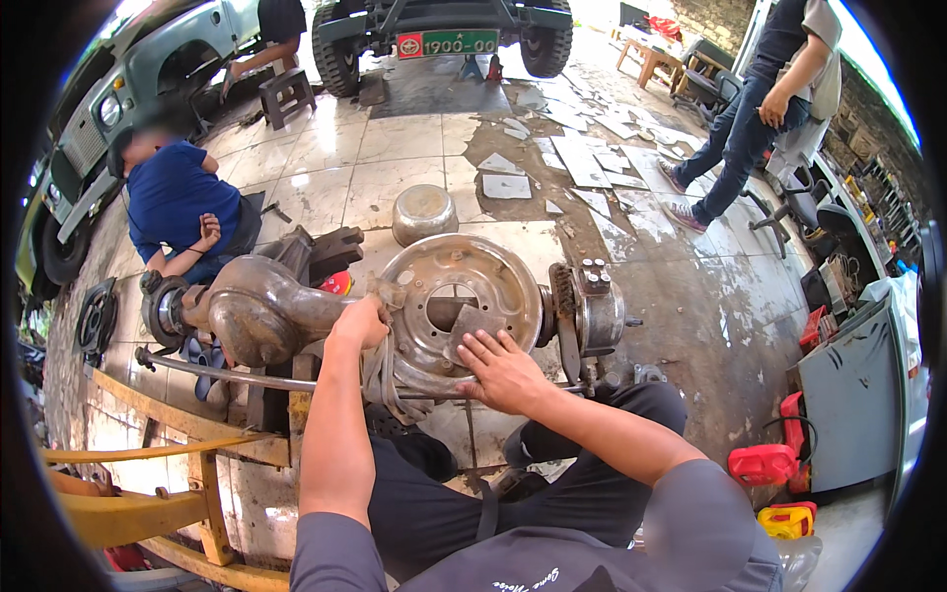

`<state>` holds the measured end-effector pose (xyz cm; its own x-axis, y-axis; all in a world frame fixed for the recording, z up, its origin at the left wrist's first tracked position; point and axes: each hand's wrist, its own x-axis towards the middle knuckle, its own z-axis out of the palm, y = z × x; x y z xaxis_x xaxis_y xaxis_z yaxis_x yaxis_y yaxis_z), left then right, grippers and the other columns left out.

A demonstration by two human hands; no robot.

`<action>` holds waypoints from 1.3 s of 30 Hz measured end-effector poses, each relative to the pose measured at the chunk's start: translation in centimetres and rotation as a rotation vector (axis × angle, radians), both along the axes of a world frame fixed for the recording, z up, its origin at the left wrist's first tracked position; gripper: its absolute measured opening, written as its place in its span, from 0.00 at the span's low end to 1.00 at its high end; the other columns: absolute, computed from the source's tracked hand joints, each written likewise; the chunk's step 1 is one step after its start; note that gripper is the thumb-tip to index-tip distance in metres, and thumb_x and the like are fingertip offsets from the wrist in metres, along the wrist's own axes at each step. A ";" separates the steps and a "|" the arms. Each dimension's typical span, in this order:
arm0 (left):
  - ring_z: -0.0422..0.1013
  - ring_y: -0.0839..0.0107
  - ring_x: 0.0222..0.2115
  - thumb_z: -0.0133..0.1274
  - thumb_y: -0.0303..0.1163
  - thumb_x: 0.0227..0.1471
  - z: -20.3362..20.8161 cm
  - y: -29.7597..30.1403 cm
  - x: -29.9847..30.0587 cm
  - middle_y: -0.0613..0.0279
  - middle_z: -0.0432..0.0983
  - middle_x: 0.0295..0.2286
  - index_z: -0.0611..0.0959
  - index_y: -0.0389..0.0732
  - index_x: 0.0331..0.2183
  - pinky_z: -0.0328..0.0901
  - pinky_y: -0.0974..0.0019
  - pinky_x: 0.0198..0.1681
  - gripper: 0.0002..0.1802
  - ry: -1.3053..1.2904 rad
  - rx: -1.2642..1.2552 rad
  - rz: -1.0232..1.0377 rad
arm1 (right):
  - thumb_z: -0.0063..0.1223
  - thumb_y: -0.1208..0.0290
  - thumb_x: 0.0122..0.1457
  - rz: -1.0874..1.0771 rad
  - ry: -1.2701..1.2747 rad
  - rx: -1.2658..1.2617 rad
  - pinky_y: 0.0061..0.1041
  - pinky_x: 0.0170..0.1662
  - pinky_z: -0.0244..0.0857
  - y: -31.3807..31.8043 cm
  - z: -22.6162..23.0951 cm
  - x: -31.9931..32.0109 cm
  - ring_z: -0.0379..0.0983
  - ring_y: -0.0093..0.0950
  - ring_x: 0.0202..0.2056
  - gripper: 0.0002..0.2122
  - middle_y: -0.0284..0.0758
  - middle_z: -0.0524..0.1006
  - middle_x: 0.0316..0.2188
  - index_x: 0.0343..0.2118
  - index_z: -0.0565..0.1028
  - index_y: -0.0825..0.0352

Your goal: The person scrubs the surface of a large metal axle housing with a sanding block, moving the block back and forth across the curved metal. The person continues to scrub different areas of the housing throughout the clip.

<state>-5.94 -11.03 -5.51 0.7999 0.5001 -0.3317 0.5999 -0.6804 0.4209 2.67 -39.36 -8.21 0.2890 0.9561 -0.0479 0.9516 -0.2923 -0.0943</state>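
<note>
A round, worn metal brake backing plate [511,266] stands tilted in front of me, with a large hole in its middle and small bolt holes around it. My left hand [363,324] is closed at its left edge on a grey rag [383,375] that hangs down. With fingers stretched flat, my right hand [503,370] holds a grey-brown piece of sandpaper [476,326] against the plate's face, partly over the middle hole. Behind the plate runs an axle with a rounded differential housing [258,311]; its right end carries a hub [599,314] with studs.
A metal bowl [424,213] sits beyond the plate. At left, a person in blue [182,202] sits low; another person [760,109] stands at right. Broken tiles [582,161] litter the floor. A yellow frame [202,508] is near left, red jerrycan [762,465] near right.
</note>
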 end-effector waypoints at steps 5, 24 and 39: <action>0.77 0.53 0.43 0.61 0.29 0.43 -0.3 0.1 0.1 0.47 0.82 0.37 0.87 0.43 0.37 0.70 0.57 0.48 0.14 0.003 -0.012 -0.007 | 0.26 0.42 0.68 -0.052 -0.008 -0.030 0.48 0.70 0.39 0.3 0.5 0.3 0.50 0.39 0.69 0.34 0.43 0.58 0.67 0.65 0.61 0.67; 0.77 0.52 0.44 0.57 0.27 0.43 -1.2 0.4 0.2 0.46 0.81 0.38 0.86 0.44 0.38 0.70 0.55 0.49 0.16 0.004 -0.007 -0.018 | 0.29 0.43 0.68 -0.108 0.070 0.029 0.48 0.69 0.39 1.2 0.7 -1.1 0.51 0.42 0.68 0.35 0.46 0.59 0.67 0.64 0.62 0.70; 0.77 0.55 0.43 0.59 0.28 0.45 -1.8 0.7 -0.1 0.49 0.82 0.38 0.87 0.44 0.38 0.70 0.57 0.48 0.15 0.008 -0.026 0.045 | 0.29 0.43 0.68 -0.072 0.114 -0.016 0.50 0.69 0.39 0.0 1.5 -1.7 0.52 0.43 0.68 0.34 0.46 0.60 0.66 0.63 0.64 0.71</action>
<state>-6.02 -10.38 -7.30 0.7739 0.5270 -0.3512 0.6333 -0.6413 0.4331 1.01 -39.40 -6.76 0.3484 0.9320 -0.0996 0.9116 -0.3617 -0.1953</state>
